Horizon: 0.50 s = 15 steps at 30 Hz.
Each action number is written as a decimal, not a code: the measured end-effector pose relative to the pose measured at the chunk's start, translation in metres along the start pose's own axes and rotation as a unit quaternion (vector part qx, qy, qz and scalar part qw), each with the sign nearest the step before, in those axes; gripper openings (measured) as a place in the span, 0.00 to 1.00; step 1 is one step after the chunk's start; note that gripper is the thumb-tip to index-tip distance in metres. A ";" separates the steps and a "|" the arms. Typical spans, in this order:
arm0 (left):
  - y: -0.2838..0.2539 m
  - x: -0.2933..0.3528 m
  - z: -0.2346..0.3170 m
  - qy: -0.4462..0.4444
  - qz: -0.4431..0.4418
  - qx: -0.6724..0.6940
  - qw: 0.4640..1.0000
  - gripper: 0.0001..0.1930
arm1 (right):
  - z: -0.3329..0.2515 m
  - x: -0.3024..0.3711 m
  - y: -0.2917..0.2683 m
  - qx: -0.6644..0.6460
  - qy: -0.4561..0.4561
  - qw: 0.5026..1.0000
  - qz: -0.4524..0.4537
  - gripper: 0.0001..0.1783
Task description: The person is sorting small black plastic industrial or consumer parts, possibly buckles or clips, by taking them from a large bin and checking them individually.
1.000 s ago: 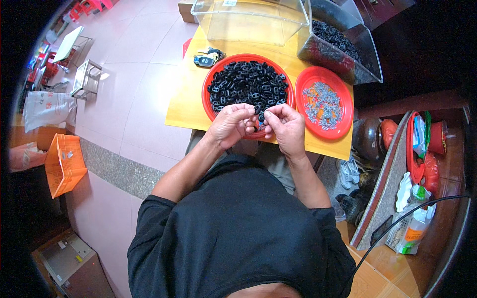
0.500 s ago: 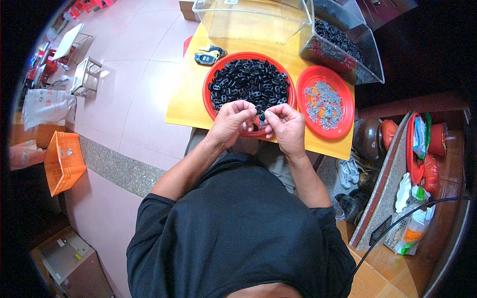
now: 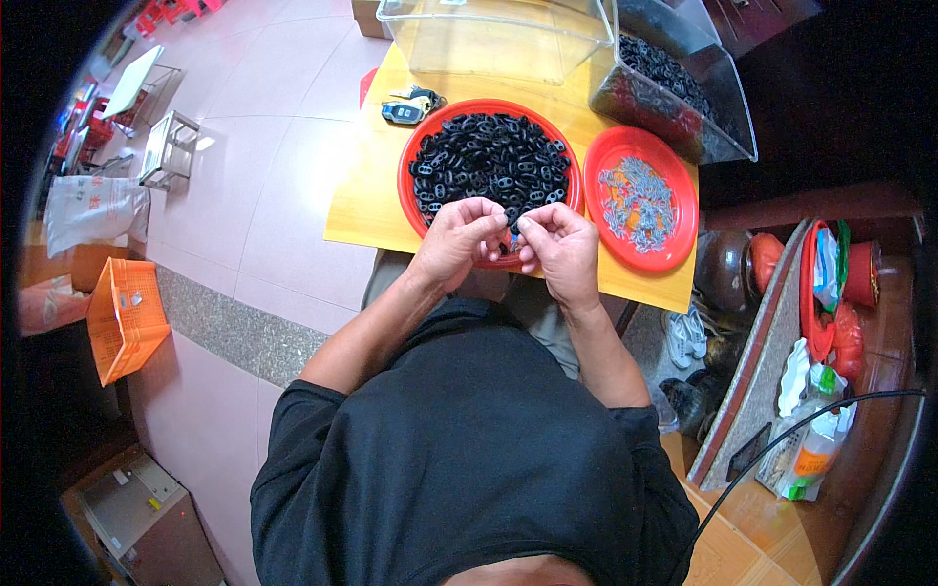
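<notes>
My left hand [image 3: 457,240] and my right hand [image 3: 564,252] meet over the near rim of a round red basin [image 3: 405,190]. Thumb and forefinger are pinched together on each. A small black piece [image 3: 514,227] shows at the right fingertips; whatever the left fingertips pinch is too small and covered to make out. Heaped in the basin are many glossy black oval pieces with two holes [image 3: 489,161]. To its right, a red oval-looking plate [image 3: 686,200] carries thin silvery metal bits [image 3: 640,210], too small to name.
The yellow table [image 3: 357,210] also bears a key fob with keys [image 3: 403,109] and a clear plastic bin [image 3: 498,49]. Another clear bin [image 3: 674,137] at the far right holds more black pieces. An orange crate [image 3: 127,322] stands at left. A black cable [image 3: 762,454] runs at lower right.
Both hands stay almost in place, fingertips still together; only a slight shift of the fingers shows.
</notes>
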<state>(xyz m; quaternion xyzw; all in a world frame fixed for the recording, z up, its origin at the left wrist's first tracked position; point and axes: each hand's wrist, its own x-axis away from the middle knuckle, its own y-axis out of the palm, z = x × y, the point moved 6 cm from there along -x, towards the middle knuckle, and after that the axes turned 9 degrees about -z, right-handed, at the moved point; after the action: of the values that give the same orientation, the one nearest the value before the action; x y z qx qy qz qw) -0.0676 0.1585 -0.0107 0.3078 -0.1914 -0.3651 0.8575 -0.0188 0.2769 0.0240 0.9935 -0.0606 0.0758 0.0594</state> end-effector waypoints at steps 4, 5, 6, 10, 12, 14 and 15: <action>0.000 0.001 0.002 0.006 -0.001 -0.093 0.996 0.05 | 0.001 0.001 0.001 -0.015 0.003 1.000 0.004 0.03; 0.004 0.002 0.003 -0.012 0.001 -0.092 0.996 0.05 | 0.001 0.001 0.001 -0.015 0.003 1.000 0.005 0.03; 0.006 0.003 0.004 -0.030 0.003 -0.091 0.995 0.05 | 0.001 0.001 0.001 -0.023 0.000 1.000 0.003 0.03; 0.005 0.003 0.009 -0.026 -0.016 -0.131 0.991 0.06 | 0.001 0.002 0.002 -0.046 -0.002 0.999 -0.021 0.03; 0.006 0.002 0.014 0.003 -0.056 -0.211 0.976 0.07 | -0.001 0.002 0.002 -0.047 0.007 0.999 -0.027 0.03; 0.007 0.003 0.015 -0.003 -0.060 -0.212 0.975 0.08 | -0.001 0.002 0.001 -0.048 0.015 0.998 -0.031 0.03; 0.008 0.003 0.015 -0.009 -0.064 -0.214 0.975 0.08 | -0.001 0.001 0.001 -0.050 0.012 0.998 -0.044 0.04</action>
<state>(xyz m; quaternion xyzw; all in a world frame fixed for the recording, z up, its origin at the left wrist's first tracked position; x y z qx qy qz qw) -0.0696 0.1546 0.0062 0.1253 -0.0959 -0.4547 0.8766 -0.0178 0.2759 0.0248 0.9901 -0.0194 0.0820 0.1127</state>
